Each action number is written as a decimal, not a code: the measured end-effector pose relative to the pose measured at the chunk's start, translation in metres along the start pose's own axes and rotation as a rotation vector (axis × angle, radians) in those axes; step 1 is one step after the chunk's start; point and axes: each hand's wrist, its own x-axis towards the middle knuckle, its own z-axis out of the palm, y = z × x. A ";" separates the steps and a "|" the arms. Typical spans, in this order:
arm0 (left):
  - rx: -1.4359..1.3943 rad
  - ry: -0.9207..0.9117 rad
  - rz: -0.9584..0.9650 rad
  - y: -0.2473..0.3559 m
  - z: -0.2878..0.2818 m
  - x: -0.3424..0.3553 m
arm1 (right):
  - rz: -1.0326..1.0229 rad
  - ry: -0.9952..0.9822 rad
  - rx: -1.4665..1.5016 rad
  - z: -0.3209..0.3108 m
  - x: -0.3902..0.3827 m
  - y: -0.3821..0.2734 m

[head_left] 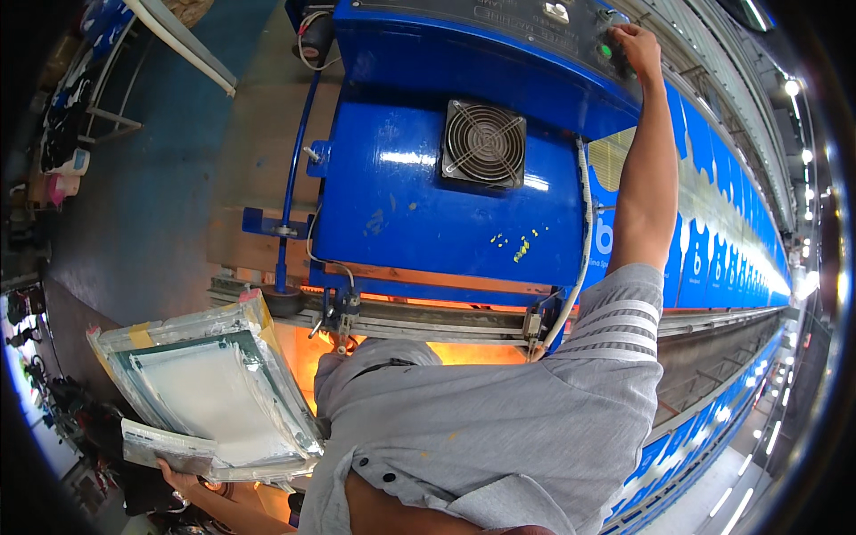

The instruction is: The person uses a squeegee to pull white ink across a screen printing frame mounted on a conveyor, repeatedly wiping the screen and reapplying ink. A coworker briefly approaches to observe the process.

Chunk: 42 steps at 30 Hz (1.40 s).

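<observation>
A blue machine (392, 214) with a round fan grille (486, 143) stands in front of me. My right arm is stretched out to the dark control panel (535, 22) on its top. The fingers of my right hand (635, 46) are pinched at a small control beside a lit green button (605, 51); they cover what they touch. At lower left, a printing screen (209, 401) in a taped, paint-smeared frame is tilted beside my body. A flat squeegee (168, 448) overlaps its near corner. My left hand (181, 480) grips the squeegee's lower edge, thumb on top, other fingers partly hidden.
A metal rail (428, 323) runs along the machine's front, above an orange glow (481, 353). Long rows of blue printed panels (722, 232) stretch away to the right. A white cable (584, 232) hangs by the machine's right side. A pale-legged rack (183, 45) stands at far left.
</observation>
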 end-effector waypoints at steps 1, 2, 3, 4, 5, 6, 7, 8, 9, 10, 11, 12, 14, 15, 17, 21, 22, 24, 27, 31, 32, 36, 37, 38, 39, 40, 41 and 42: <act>0.028 -0.011 0.014 0.003 0.005 0.000 | 0.009 0.010 -0.016 0.001 0.000 0.001; 0.020 -0.030 0.002 0.004 0.002 0.009 | 0.018 0.019 -0.033 0.002 0.001 0.003; 0.012 -0.042 -0.006 0.005 0.000 0.014 | 0.023 0.024 -0.044 0.004 0.002 0.001; 0.003 -0.053 -0.014 0.009 -0.004 0.018 | 0.027 0.023 -0.072 0.006 0.001 0.000; 0.007 -0.065 -0.020 0.013 -0.008 0.022 | 0.031 0.023 -0.101 0.007 0.001 -0.002; 0.009 -0.079 -0.034 0.014 -0.008 0.029 | 0.034 0.024 -0.138 0.007 -0.001 -0.005; 0.013 -0.093 -0.049 0.015 -0.007 0.035 | 0.037 0.044 -0.179 0.009 -0.002 -0.006; 0.031 -0.097 -0.047 0.015 -0.009 0.042 | 0.040 0.064 -0.221 0.011 -0.002 -0.005; 0.050 -0.099 -0.044 0.016 -0.012 0.050 | 0.042 0.082 -0.262 0.014 -0.001 -0.004; 0.070 -0.102 -0.042 0.016 -0.014 0.058 | 0.082 0.063 -0.262 0.018 0.001 -0.004; 0.015 -0.127 -0.064 0.019 -0.027 0.061 | 0.099 0.086 -0.276 0.012 -0.001 -0.008; -0.039 -0.153 -0.085 0.021 -0.039 0.063 | 0.117 0.109 -0.288 0.006 -0.003 -0.013; -0.051 -0.205 -0.129 0.025 -0.046 0.073 | 0.182 0.088 -0.322 0.013 0.001 -0.013; -0.025 -0.235 -0.134 0.028 -0.049 0.077 | 0.179 0.088 -0.331 0.017 0.004 -0.007; -0.025 -0.203 -0.145 0.026 -0.045 0.089 | 0.172 0.102 -0.356 0.018 0.007 -0.002; -0.023 -0.097 -0.097 0.029 -0.038 0.108 | 0.160 0.255 -0.372 0.016 -0.001 -0.006; -0.005 -0.107 -0.075 0.030 -0.041 0.113 | 0.155 0.255 -0.369 0.017 -0.001 -0.007; -0.057 -0.128 -0.122 0.035 -0.043 0.127 | 0.181 0.299 -0.376 0.018 -0.007 -0.011; 0.005 -0.206 -0.131 0.048 -0.042 0.148 | 0.235 0.315 -0.314 0.015 -0.019 -0.023; 0.037 -0.132 -0.081 0.063 -0.028 0.178 | 0.295 0.418 -0.307 0.015 -0.045 -0.044; 0.043 -0.154 -0.094 0.067 -0.022 0.187 | 0.318 0.441 -0.317 0.014 -0.052 -0.049; 0.070 -0.222 -0.086 0.083 -0.014 0.220 | 0.377 0.530 -0.327 0.015 -0.067 -0.063; 0.081 -0.237 -0.070 0.089 -0.013 0.227 | 0.395 0.543 -0.325 0.016 -0.073 -0.069; 0.082 -0.221 -0.061 0.094 -0.012 0.234 | 0.373 0.605 -0.302 0.020 -0.081 -0.076; 0.081 -0.208 -0.056 0.096 -0.009 0.244 | 0.365 0.621 -0.290 0.020 -0.088 -0.086; 0.080 -0.195 -0.051 0.098 -0.006 0.253 | 0.356 0.636 -0.277 0.020 -0.095 -0.097; 0.079 -0.169 -0.047 0.100 -0.004 0.262 | 0.347 0.652 -0.263 0.022 -0.100 -0.107; 0.080 -0.147 -0.038 0.104 0.001 0.272 | 0.338 0.681 -0.251 0.027 -0.108 -0.114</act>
